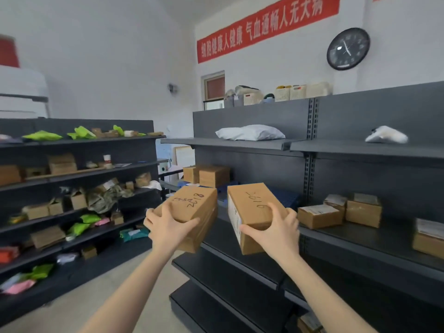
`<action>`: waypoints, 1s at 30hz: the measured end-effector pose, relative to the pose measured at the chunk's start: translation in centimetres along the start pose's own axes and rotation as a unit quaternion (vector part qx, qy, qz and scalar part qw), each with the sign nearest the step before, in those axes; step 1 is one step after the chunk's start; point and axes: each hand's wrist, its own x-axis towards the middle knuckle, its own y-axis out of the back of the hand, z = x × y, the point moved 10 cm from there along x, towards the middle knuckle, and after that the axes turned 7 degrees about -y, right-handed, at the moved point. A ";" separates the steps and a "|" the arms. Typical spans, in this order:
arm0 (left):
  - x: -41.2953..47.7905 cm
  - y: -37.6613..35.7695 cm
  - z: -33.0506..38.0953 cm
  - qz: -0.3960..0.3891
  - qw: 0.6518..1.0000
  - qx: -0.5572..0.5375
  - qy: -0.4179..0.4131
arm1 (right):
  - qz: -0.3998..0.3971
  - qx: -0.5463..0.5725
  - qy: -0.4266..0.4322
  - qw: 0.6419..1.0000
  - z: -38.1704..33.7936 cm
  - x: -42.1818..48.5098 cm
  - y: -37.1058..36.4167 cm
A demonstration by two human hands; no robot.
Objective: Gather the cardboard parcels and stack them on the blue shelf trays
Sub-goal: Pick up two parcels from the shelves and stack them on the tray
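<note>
The task is partly done, judging by how things lie. Two cardboard parcels point(207, 175) sit side by side at the far end of the middle shelf, on what looks like one of the blue shelf trays point(287, 197). The blue surface shows behind the carried boxes, and much of it is hidden by them. Two more parcels are on their way there, one in each hand.

The left hand point(168, 224) grips the left parcel point(194, 207) at its near end. The thumb lies across the front face and the other fingers point(153, 218) curl round the far side. This box carries handwritten numbers on top and tilts slightly down toward the person.

The right hand point(278, 227) grips the right parcel point(249, 207) the same way, with the thumb under the near edge and the fingers spread over the top. A white label shows on that box's left side. Both boxes are held in the air just in front of the shelf edge, near each other but apart, and neither touches the tray.

Plenty appears to be left. Three taped boxes point(319, 215) rest on the dark shelf point(360, 239) to the right, off the blue trays. The shelving across the aisle point(96, 227) holds many more cardboard boxes mixed with coloured mailer bags.
</note>
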 end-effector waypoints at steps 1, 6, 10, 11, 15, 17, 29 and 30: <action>1.5 0.9 -0.5 -0.001 1.000 -0.002 0.000 | -0.003 0.001 0.005 1.000 -1.2 0.6 -0.6; 8.2 4.3 -2.2 0.014 1.000 -0.019 0.002 | -0.009 0.001 0.025 1.000 -6.9 4.9 -4.2; 14.0 4.0 -4.7 0.021 0.999 -0.037 0.004 | -0.017 0.004 0.027 0.999 -9.5 9.4 -7.7; 15.5 3.6 -5.4 0.024 0.999 -0.042 0.006 | -0.016 0.003 0.027 0.999 -9.9 10.7 -8.6; 21.3 1.9 -7.3 0.037 0.998 -0.043 0.013 | -0.005 0.000 0.027 1.000 -11.6 16.6 -12.1; 24.2 0.8 -8.1 0.048 0.998 -0.046 0.015 | -0.010 0.013 0.033 0.999 -12.5 19.5 -14.3; 39.4 -9.2 -10.7 0.037 0.997 -0.068 0.021 | -0.010 0.024 0.009 1.000 -15.4 32.1 -24.8; 40.9 -9.9 -11.0 0.036 0.997 -0.067 0.021 | -0.007 0.021 0.004 1.000 -15.5 33.0 -25.4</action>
